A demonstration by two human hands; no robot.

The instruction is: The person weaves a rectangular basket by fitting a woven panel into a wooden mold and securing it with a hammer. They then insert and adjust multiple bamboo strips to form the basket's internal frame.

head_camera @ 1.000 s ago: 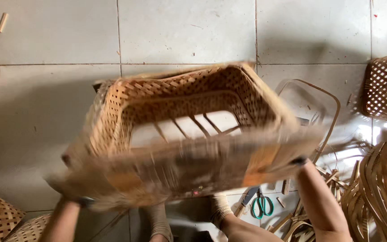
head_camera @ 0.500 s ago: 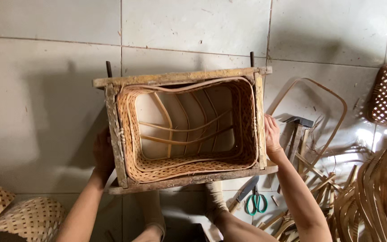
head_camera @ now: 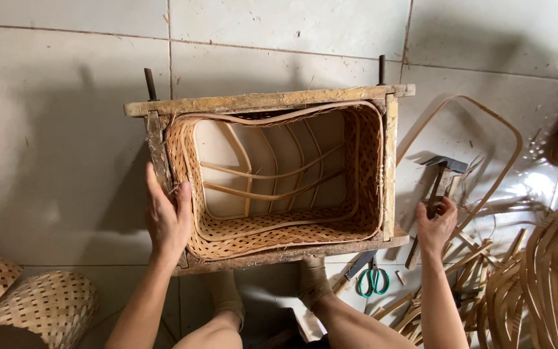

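A woven basket (head_camera: 272, 187) inside a wooden frame (head_camera: 266, 100) is seen on the tiled floor (head_camera: 53, 129). The left hand (head_camera: 166, 220) is laid flat on the frame's left edge, fingers spread. The right hand (head_camera: 435, 223), just right of the frame, is closed around the handle of one hammer (head_camera: 444, 178). One pair of green scissors (head_camera: 372, 279) lies below the frame's right corner. Bare floor is left beyond the frame. Two more baskets (head_camera: 27, 304) are seen at lower left.

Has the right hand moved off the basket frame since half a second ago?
Yes. The right hand left the wooden frame and went rightward to the hammer on the floor.
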